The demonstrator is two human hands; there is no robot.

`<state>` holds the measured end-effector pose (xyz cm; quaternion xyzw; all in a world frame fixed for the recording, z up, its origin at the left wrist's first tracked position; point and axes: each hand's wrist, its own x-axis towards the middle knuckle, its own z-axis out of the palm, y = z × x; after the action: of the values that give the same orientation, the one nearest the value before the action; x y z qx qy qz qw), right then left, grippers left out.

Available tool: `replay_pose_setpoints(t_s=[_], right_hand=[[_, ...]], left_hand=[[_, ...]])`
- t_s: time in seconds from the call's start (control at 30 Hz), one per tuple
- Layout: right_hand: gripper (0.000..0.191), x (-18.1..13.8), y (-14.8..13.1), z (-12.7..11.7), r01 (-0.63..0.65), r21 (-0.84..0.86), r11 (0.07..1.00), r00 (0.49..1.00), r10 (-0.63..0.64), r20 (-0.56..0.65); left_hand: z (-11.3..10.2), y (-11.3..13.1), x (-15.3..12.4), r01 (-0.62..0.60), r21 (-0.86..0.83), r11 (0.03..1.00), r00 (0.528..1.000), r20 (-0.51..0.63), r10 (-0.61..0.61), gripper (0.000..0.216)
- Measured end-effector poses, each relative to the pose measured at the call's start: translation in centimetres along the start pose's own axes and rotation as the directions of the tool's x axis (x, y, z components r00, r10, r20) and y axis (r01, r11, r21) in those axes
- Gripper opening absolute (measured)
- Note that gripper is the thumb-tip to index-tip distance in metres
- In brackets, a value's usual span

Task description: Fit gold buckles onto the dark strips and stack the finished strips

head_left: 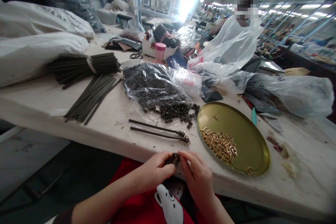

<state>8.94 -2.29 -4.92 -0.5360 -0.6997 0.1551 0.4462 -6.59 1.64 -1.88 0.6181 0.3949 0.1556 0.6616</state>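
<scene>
My left hand is closed at the table's front edge, pinching a short dark strap piece. Fingertips of my right hand meet it and pinch a small gold-coloured piece at the strap's end, probably a buckle; the fingers hide most of it. Just beyond lie two dark straps side by side, each with a gold buckle at its right end. A pile of small black loops spills from a clear plastic bag. To the right, a round gold tray holds a heap of gold buckles.
Loose dark strips and a tied bundle of strips lie at the left, near white sacks. Scissors, a pink-lidded jar and a box stand behind. Plastic bags cover the right back. Another person is beyond.
</scene>
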Motion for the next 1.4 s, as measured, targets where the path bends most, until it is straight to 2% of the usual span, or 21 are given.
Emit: replay_pose_setpoints(t_s=[0.07,0.1,0.17,0.2,0.27,0.33,0.43,0.53,0.67,0.83,0.9,0.93,1.0,1.07,1.1,1.13,1.2,1.3,1.4], right_hand=[[0.014,0.1,-0.1,-0.1,-0.227,0.162,0.960,0.974,0.228,0.014],[0.012,0.1,-0.1,0.0,-0.343,0.267,0.901,0.938,0.344,0.044],[0.016,0.1,0.0,0.2,-0.516,0.475,0.713,0.845,0.512,0.150],[0.018,0.1,0.0,0.4,-0.567,0.557,0.606,0.803,0.558,0.210],[0.021,0.0,0.2,0.6,-0.616,0.666,0.420,0.742,0.593,0.312],[0.023,-0.1,0.3,0.8,-0.633,0.719,0.287,0.708,0.591,0.387],[0.028,-0.2,0.4,1.0,-0.652,0.744,0.146,0.662,0.587,0.465],[0.032,-0.4,0.7,1.1,-0.670,0.738,0.074,0.623,0.597,0.506],[0.034,-0.3,1.0,1.6,-0.680,0.727,0.094,0.615,0.614,0.495],[0.029,0.8,1.0,2.0,-0.699,0.711,0.077,0.591,0.622,0.513],[0.029,1.5,1.4,1.8,-0.717,0.682,0.142,0.609,0.603,0.515],[0.028,2.1,1.9,1.5,-0.724,0.652,0.225,0.635,0.586,0.503],[0.027,3.4,3.7,0.7,-0.685,0.537,0.493,0.723,0.551,0.416],[0.027,5.1,6.2,-0.2,-0.550,0.239,0.800,0.832,0.501,0.236],[0.027,5.9,7.4,-0.6,-0.474,-0.012,0.880,0.869,0.470,0.154],[0.025,6.8,8.6,-0.8,-0.405,-0.264,0.875,0.889,0.445,0.108],[0.021,8.2,10.4,-0.8,-0.343,-0.480,0.807,0.892,0.440,0.101],[0.018,9.1,11.4,0.1,-0.294,-0.589,0.753,0.882,0.451,0.137],[0.017,9.1,11.1,0.8,-0.234,-0.659,0.715,0.885,0.437,0.160]], left_hand=[[-0.2,0.2,-0.4,0.022,-0.049,0.999,0.999,0.043,-0.020,0.018],[-0.2,0.2,-0.6,0.014,-0.055,0.998,0.999,0.043,-0.012,0.022],[-0.1,0.2,-0.8,-0.034,-0.041,0.999,0.999,-0.004,0.034,0.025],[0.0,0.2,-0.8,-0.064,-0.025,0.998,0.997,-0.037,0.063,0.029],[0.1,0.2,-0.9,-0.103,0.019,0.994,0.992,-0.074,0.104,0.041],[0.1,0.3,-0.9,-0.114,0.075,0.991,0.992,-0.040,0.118,0.047],[0.1,0.2,-0.7,-0.122,0.154,0.981,0.993,0.029,0.119,0.045],[0.2,-0.4,-0.3,-0.155,0.186,0.970,0.988,0.015,0.155,0.042],[0.5,-1.3,0.2,-0.225,0.191,0.955,0.972,-0.020,0.233,0.033],[0.5,-1.7,1.3,-0.201,0.142,0.969,0.975,-0.069,0.212,0.026],[0.3,-1.7,1.8,-0.173,0.133,0.976,0.978,-0.092,0.186,0.024],[0.1,-1.7,2.0,-0.150,0.127,0.980,0.981,-0.101,0.163,0.024],[-0.1,-1.6,2.5,-0.096,0.104,0.990,0.987,-0.116,0.107,0.024],[-0.4,-1.6,2.8,-0.058,0.057,0.997,0.990,-0.126,0.065,0.026],[-0.5,-1.6,3.0,-0.049,0.033,0.998,0.990,-0.131,0.053,0.027],[-0.6,-1.6,3.2,-0.046,0.015,0.999,0.989,-0.139,0.047,0.027],[-0.6,-1.6,3.4,-0.038,-0.013,0.999,0.988,-0.148,0.036,0.028],[-0.7,-1.7,3.7,-0.021,-0.034,0.999,0.987,-0.159,0.015,0.029],[-0.8,-1.7,3.7,-0.019,-0.028,0.999,0.986,-0.163,0.014,0.028]])
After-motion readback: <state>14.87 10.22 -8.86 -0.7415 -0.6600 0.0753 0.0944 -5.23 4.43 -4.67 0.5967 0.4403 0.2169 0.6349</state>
